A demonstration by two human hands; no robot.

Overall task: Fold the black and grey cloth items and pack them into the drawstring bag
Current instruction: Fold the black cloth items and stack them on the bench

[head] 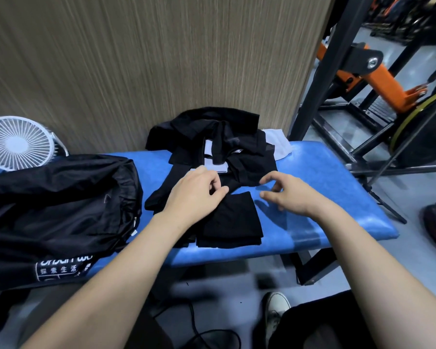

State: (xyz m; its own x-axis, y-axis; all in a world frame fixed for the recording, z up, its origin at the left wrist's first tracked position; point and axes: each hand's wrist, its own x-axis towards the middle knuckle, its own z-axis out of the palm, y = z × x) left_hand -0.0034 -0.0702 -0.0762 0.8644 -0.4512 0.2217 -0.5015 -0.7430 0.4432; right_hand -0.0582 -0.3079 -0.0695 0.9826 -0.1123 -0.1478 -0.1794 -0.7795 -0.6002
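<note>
A folded black cloth (233, 220) lies flat on the blue padded bench (320, 187), near its front edge. Behind it sits a loose pile of black and grey cloth items (212, 139). My left hand (194, 195) rests on the folded cloth's far left corner, fingers curled; whether it pinches fabric is hard to tell. Just right of the cloth, my right hand (285, 192) hovers above the bench with loosely bent fingers and holds nothing. The black drawstring bag (58, 210), with white print near its bottom, lies open on the bench's left end.
A white desk fan (18, 143) stands behind the bag by the wood-grain wall. A grey-white cloth (278, 143) peeks out right of the pile. Black and orange gym equipment (378, 76) stands to the right. Under the bench are a cable and my shoe (275, 311).
</note>
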